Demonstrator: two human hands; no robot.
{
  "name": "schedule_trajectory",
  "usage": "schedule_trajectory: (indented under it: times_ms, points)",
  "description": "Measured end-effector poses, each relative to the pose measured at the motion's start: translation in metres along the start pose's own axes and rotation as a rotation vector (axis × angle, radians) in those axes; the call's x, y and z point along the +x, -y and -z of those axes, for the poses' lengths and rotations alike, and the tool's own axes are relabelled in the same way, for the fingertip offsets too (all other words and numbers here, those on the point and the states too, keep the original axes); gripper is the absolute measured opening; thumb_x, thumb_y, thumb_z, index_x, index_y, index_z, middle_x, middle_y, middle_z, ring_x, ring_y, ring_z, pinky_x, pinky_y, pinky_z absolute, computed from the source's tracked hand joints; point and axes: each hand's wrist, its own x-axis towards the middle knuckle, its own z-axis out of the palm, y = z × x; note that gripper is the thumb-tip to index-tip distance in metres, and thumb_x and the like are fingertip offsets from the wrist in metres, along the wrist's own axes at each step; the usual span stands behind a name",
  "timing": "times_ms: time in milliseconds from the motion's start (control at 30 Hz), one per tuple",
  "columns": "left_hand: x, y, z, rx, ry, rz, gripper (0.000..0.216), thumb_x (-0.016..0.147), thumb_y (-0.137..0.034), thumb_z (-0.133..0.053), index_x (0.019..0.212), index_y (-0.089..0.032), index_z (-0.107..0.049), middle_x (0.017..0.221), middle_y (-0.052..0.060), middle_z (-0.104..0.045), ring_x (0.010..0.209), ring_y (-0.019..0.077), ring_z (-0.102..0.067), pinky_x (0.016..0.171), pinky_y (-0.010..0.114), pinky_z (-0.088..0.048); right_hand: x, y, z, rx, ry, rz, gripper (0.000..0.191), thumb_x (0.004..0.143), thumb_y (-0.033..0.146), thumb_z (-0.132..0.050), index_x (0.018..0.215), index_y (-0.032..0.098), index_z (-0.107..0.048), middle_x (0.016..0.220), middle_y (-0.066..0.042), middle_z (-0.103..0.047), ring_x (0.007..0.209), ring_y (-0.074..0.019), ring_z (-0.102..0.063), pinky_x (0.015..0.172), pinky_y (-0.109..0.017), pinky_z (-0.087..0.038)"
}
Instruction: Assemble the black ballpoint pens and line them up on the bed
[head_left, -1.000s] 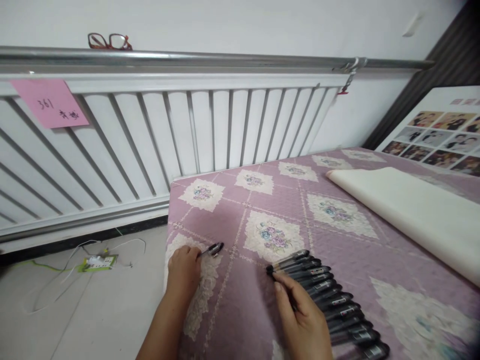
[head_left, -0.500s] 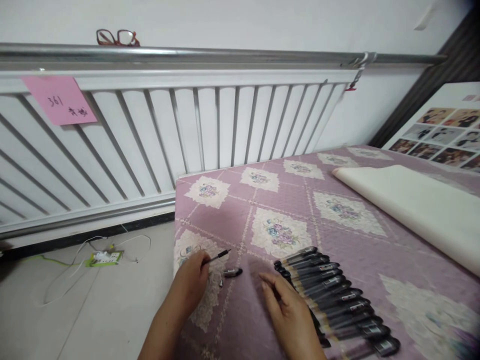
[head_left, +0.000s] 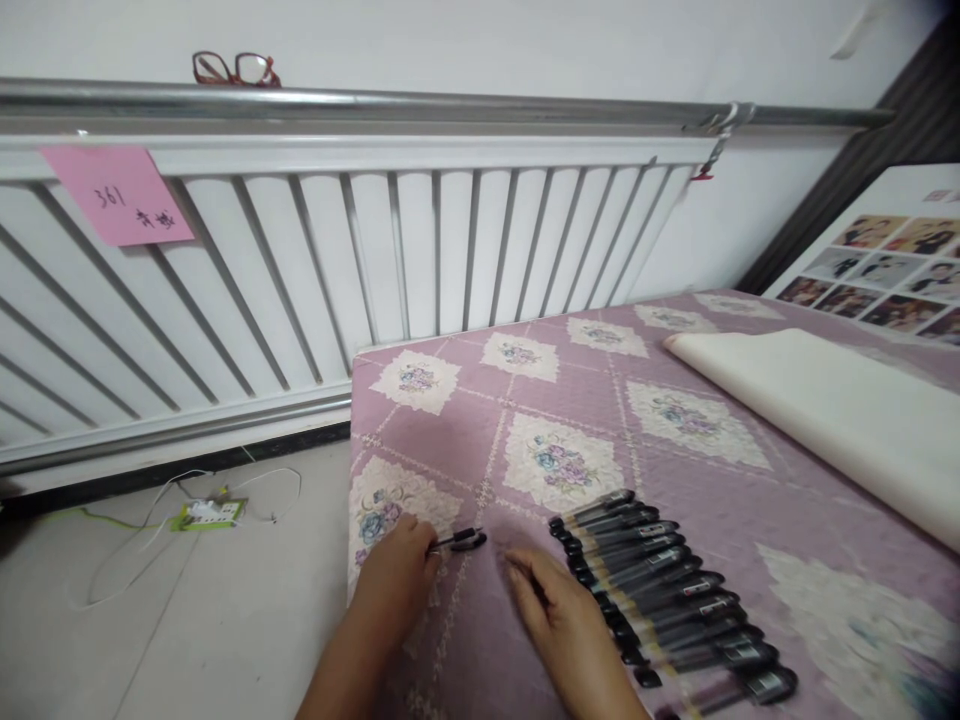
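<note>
A white ribbed metal radiator runs along the wall behind a surface spread with a mauve cloth patterned with cream floral diamonds. Near the cloth's left edge is a slim dark pen, pinched between the thumb and fingers of the left hand, its end pointing rightward toward the other hand. A short, rounded black cap is just beside its tip; whether the two touch I cannot tell. The pen should handle as a light, stiff, smooth plastic rod, prone to rolling if let go, and best held by the middle of its barrel, away from the point; the cap, small and slick, would want a fingertip grip on its sides. The right hand hangs low, curled, with thumb and fingertips close together; blur hides whether anything sits between them. Just beyond it, a slanting row of clear-barrelled pens with black caps lies side by side, and small black rounded pieces line its left ends, though whether joined to the barrels I cannot tell. Farther right lies a folded cream sheet, with a white board of small photographs past it. Reddish-brown framed glasses rest on the silvery pipe above the radiator, and a pink paper note hangs on its front.
</note>
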Motion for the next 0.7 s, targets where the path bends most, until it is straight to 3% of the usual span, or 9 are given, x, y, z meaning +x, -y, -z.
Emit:
schedule_trajectory:
  times_ms: [133, 400, 533, 700]
  points:
    - [0.001, 0.003, 0.000, -0.089, 0.007, 0.020, 0.006, 0.082, -0.018, -0.053, 0.078, -0.020, -0.056, 0.089, 0.002, -0.059, 0.086, 0.0181, -0.056, 0.070, 0.026, -0.035, 0.001, 0.001, -0.002, 0.028, -0.008, 0.009, 0.021, 0.087, 0.031, -0.049, 0.091, 0.023, -0.067, 0.089, -0.005, -0.072, 0.083, -0.0207, -0.067, 0.076, -0.030, -0.052]
    - [-0.004, -0.015, 0.002, -0.482, -0.031, -0.103, 0.008, 0.078, -0.014, -0.053, 0.080, -0.020, -0.059, 0.080, -0.001, -0.059, 0.077, 0.0150, -0.054, 0.069, 0.024, -0.037, 0.002, 0.011, -0.006, 0.197, 0.040, -0.071, 0.019, 0.086, 0.031, -0.050, 0.083, 0.022, -0.066, 0.080, -0.002, -0.070, 0.078, -0.0189, -0.066, 0.071, -0.026, -0.050]
    - [-0.006, -0.024, -0.006, -0.531, -0.049, -0.178, 0.011, 0.075, -0.011, -0.053, 0.078, -0.019, -0.060, 0.077, -0.001, -0.059, 0.074, 0.0147, -0.054, 0.067, 0.024, -0.037, 0.002, 0.017, -0.007, 0.281, 0.097, -0.079, 0.018, 0.087, 0.031, -0.050, 0.086, 0.022, -0.066, 0.088, -0.003, -0.070, 0.085, -0.0190, -0.064, 0.077, -0.027, -0.049]
    - [-0.008, -0.030, -0.015, -0.553, -0.088, -0.251, 0.018, 0.071, -0.004, -0.052, 0.076, -0.019, -0.060, 0.075, -0.002, -0.058, 0.072, 0.0132, -0.053, 0.067, 0.023, -0.038, 0.000, 0.013, -0.011, 0.308, 0.097, -0.148, 0.018, 0.084, 0.034, -0.053, 0.080, 0.021, -0.066, 0.077, -0.003, -0.069, 0.075, -0.0193, -0.064, 0.068, -0.027, -0.048]
